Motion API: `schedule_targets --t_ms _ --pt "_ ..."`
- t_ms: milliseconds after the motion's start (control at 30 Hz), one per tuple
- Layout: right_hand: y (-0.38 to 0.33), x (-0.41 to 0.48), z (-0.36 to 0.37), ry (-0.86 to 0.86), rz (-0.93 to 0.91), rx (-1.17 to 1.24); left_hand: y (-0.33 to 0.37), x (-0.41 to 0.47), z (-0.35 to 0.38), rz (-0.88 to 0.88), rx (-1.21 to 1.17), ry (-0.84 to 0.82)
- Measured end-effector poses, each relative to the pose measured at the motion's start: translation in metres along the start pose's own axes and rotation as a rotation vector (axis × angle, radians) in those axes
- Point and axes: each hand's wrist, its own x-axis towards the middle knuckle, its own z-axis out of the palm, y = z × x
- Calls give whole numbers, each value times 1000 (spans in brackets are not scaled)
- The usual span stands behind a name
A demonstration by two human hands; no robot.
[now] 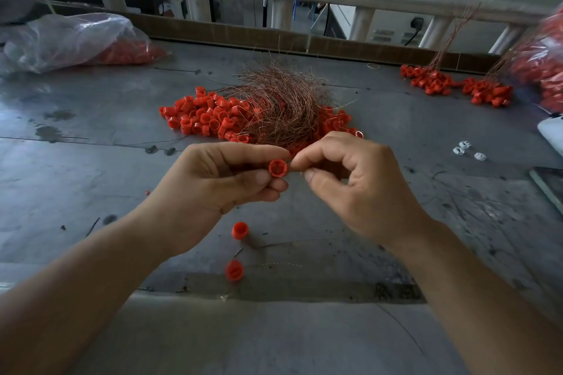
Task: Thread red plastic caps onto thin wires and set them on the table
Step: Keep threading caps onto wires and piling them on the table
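Left grip point(231, 179) pinching a red cap point(277, 168), right grip point(350, 179) pinching just beside it, what it is holding too thin to make out, copper wire tangle point(280, 106) lying over a cap pile point(201, 116) on the grey worktop point(91, 161), two loose caps point(240, 230) lying nearer.

The single wide-angle view comes from my head, facing forward and down over the scuffed grey metal bench point(91, 161), close above my left hand point(219, 179) and right hand point(356, 179), both mid-frame.

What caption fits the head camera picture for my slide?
Left hand holds a red cap; right hand pinches beside it, before a pile of caps and wires.
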Motion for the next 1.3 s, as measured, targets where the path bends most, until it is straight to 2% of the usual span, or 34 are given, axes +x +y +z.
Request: schedule_targets --t_ms 167,400,533,700,833,1033,1133,1200,1300 --pt "-1 1 -2 -10 154 254 1 1 -2 -23 -114 -40" --pt "-1 1 3 -125 273 444 1 1 -2 -34 -182 -91" --pt "0 1 5 -155 312 460 0 0 -2 -39 -185 -118" --pt "1 3 -6 -235 333 359 0 -1 -3 -61 -184 -140" --pt "13 9 -30 -229 484 289 1 -2 -4 -96 -159 -155" --pt "46 5 -36 -241 684 -225 0 -3 -4 -205 -95 -199" --pt "55 6 -42 -241 729 -360 -2 -2 -2 -257 -63 -169" --pt "57 8 -46 -179 702 -424 -2 -2 -2 -268 -69 -167" --pt "59 12 -37 -72 536 -496 -1 -2 -1 -278 -60 -175"
